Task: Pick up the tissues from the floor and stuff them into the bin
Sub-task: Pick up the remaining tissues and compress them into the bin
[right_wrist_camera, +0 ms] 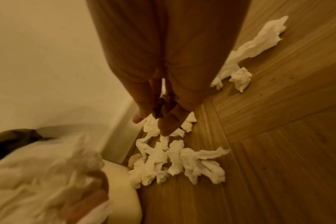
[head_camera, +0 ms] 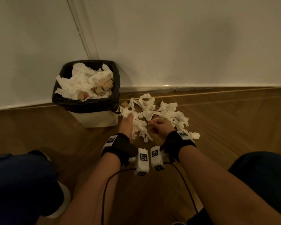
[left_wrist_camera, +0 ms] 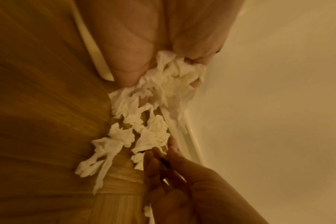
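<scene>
A white bin (head_camera: 97, 120) with a black liner (head_camera: 88, 106) stands against the wall, heaped with crumpled tissues (head_camera: 81, 82). White tissues (head_camera: 165, 113) lie scattered on the wood floor to its right. My left hand (head_camera: 128, 118) is sunk in the near-left part of the pile; in the left wrist view its fingers (left_wrist_camera: 199, 60) curl round a wad of tissue (left_wrist_camera: 173, 78). My right hand (head_camera: 154, 123) hovers just right of it, low over the pile. Its fingertips (right_wrist_camera: 165, 128) pinch a small dark scrap (right_wrist_camera: 160, 106).
A white wall and baseboard (head_camera: 201, 86) run behind the bin and the pile. My knees in dark trousers (head_camera: 19, 181) flank both arms, with a white shoe (head_camera: 63, 202) at the lower left. One stray tissue (head_camera: 194, 135) lies right of my right wrist.
</scene>
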`<act>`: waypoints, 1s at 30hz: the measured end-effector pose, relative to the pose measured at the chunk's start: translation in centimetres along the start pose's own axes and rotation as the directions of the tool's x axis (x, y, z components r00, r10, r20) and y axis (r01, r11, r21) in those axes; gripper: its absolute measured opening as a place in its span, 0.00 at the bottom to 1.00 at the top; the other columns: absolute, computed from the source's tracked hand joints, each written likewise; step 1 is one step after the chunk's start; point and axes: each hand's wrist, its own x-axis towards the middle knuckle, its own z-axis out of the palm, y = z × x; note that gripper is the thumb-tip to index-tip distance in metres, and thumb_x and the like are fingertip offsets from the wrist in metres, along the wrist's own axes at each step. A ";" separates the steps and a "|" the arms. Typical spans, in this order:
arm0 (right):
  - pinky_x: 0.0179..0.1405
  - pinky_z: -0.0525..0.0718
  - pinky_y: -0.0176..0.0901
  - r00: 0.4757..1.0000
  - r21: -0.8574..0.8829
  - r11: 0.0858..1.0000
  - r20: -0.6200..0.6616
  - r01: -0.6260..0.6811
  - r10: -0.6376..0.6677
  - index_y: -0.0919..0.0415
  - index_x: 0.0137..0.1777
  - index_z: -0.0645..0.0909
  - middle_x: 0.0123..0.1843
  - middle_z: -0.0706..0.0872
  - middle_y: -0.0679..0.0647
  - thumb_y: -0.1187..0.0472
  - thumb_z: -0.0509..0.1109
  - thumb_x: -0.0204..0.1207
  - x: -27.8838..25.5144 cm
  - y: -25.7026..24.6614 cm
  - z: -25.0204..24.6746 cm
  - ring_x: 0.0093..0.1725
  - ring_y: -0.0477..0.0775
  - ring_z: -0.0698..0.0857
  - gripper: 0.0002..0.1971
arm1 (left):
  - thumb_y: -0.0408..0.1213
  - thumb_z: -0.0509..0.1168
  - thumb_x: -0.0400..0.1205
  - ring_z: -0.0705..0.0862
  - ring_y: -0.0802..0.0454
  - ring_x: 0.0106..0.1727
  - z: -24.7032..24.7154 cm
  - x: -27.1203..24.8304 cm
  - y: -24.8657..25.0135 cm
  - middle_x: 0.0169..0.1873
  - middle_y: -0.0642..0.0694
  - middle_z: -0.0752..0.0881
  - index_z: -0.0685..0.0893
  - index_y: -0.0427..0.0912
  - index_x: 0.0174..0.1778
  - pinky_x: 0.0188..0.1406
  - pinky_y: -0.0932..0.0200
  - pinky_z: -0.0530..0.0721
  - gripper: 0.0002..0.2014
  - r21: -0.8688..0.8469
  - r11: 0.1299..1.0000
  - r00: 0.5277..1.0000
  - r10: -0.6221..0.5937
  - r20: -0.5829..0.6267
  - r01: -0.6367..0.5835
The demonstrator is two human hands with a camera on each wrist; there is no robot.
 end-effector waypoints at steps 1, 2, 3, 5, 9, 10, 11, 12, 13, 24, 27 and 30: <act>0.44 0.85 0.39 1.000 -0.009 1.000 0.000 0.019 -0.019 0.62 0.45 0.84 0.40 0.84 0.52 0.69 0.64 0.80 -0.1 -0.3 0.0 0.40 0.49 0.83 0.08 | 0.45 0.55 0.85 0.75 0.39 0.70 0.1 -0.1 0.3 0.71 0.37 0.75 0.68 0.39 0.75 0.73 0.40 0.71 0.24 0.053 0.998 1.000 0.029 0.002 -0.029; 0.50 0.86 0.43 1.000 -0.018 1.000 0.000 0.025 -0.025 0.60 0.45 0.84 0.42 0.85 0.52 0.70 0.63 0.80 -0.3 -0.8 0.1 0.43 0.51 0.84 0.10 | 0.39 0.55 0.85 0.76 0.38 0.69 0.3 -0.3 0.7 0.70 0.36 0.76 0.69 0.39 0.74 0.72 0.39 0.72 0.21 0.064 0.996 0.998 0.056 0.025 -0.058; 0.55 0.85 0.47 0.999 -0.014 0.999 -0.003 0.037 -0.037 0.58 0.44 0.84 0.43 0.85 0.53 0.71 0.62 0.80 -0.5 -1.4 0.1 0.46 0.53 0.84 0.11 | 0.33 0.55 0.85 0.77 0.37 0.67 0.6 -0.5 1.2 0.69 0.36 0.76 0.69 0.39 0.73 0.71 0.38 0.73 0.19 0.072 0.993 0.994 0.093 0.064 -0.097; 0.59 0.84 0.51 0.996 -0.001 0.996 -0.025 0.088 -0.088 0.57 0.43 0.81 0.48 0.84 0.57 0.72 0.61 0.80 -1.2 -2.6 0.3 0.51 0.56 0.84 0.12 | 0.25 0.55 0.83 0.76 0.38 0.66 1.1 -1.2 2.3 0.70 0.37 0.73 0.68 0.45 0.73 0.69 0.39 0.74 0.23 0.147 0.973 0.981 0.165 0.106 -0.180; 0.65 0.81 0.55 0.963 -0.097 0.962 -0.061 0.257 -0.263 0.61 0.64 0.76 0.61 0.81 0.59 0.70 0.63 0.79 -2.9 -5.7 0.9 0.63 0.58 0.81 0.14 | 0.23 0.58 0.82 0.73 0.49 0.66 1.7 -2.8 5.2 0.73 0.41 0.68 0.64 0.48 0.76 0.64 0.54 0.77 0.27 0.258 0.901 0.935 0.319 0.156 -0.350; 0.66 0.79 0.52 0.951 -0.145 0.946 -0.068 0.290 -0.302 0.63 0.67 0.75 0.63 0.82 0.60 0.69 0.64 0.79 -3.3 -6.5 1.0 0.64 0.57 0.80 0.16 | 0.23 0.58 0.82 0.73 0.48 0.67 1.7 -3.3 6.1 0.72 0.41 0.69 0.64 0.46 0.76 0.66 0.52 0.76 0.27 0.261 0.888 0.924 0.349 0.154 -0.379; 0.66 0.79 0.48 0.936 -0.192 0.927 -0.081 0.322 -0.342 0.65 0.67 0.75 0.64 0.82 0.60 0.67 0.65 0.79 -3.6 -7.3 1.0 0.64 0.56 0.81 0.17 | 0.24 0.59 0.82 0.73 0.46 0.69 1.6 -3.7 7.0 0.70 0.40 0.71 0.66 0.45 0.75 0.69 0.51 0.75 0.26 0.261 0.876 0.913 0.379 0.149 -0.406; 0.64 0.79 0.45 0.923 -0.217 0.912 -0.092 0.349 -0.375 0.66 0.67 0.76 0.63 0.83 0.59 0.67 0.67 0.78 -4.0 -8.0 1.1 0.62 0.54 0.81 0.17 | 0.25 0.59 0.82 0.73 0.45 0.69 1.4 -4.1 7.8 0.69 0.40 0.72 0.67 0.42 0.74 0.69 0.52 0.74 0.24 0.267 0.857 0.898 0.415 0.148 -0.440; 0.61 0.79 0.43 0.913 -0.202 0.906 -0.094 0.373 -0.397 0.66 0.66 0.77 0.62 0.83 0.59 0.68 0.68 0.77 -4.4 -8.8 1.2 0.59 0.53 0.82 0.17 | 0.27 0.60 0.82 0.73 0.45 0.69 1.2 -4.4 8.6 0.68 0.40 0.74 0.68 0.40 0.73 0.69 0.54 0.73 0.22 0.280 0.834 0.880 0.453 0.146 -0.476; 0.38 0.88 0.43 0.825 0.017 0.825 -0.053 0.565 -0.563 0.58 0.56 0.81 0.50 0.87 0.57 0.66 0.72 0.75 -8.0 -14.6 4.7 0.42 0.53 0.87 0.11 | 0.34 0.53 0.87 0.77 0.36 0.66 -4.9 -6.9 14.1 0.66 0.33 0.77 0.72 0.35 0.70 0.68 0.40 0.75 0.16 0.332 0.684 0.727 0.686 0.011 -0.650; 0.51 0.88 0.49 0.812 -0.001 0.813 -0.045 0.582 -0.582 0.58 0.54 0.82 0.53 0.88 0.60 0.66 0.73 0.74 -8.0 -15.2 6.7 0.50 0.57 0.87 0.09 | 0.40 0.50 0.87 0.73 0.43 0.69 -7.4 -6.9 15.0 0.70 0.38 0.70 0.71 0.39 0.71 0.72 0.46 0.72 0.18 0.370 0.671 0.690 0.717 -0.102 -0.643; 0.56 0.85 0.46 0.788 -0.106 0.786 -0.026 0.609 -0.615 0.56 0.54 0.83 0.53 0.87 0.55 0.64 0.72 0.75 -8.0 -15.3 8.8 0.54 0.55 0.86 0.09 | 0.40 0.51 0.87 0.70 0.52 0.63 -9.2 -7.0 15.5 0.59 0.46 0.60 0.74 0.43 0.63 0.72 0.46 0.73 0.12 0.334 0.673 0.646 0.735 -0.206 -0.660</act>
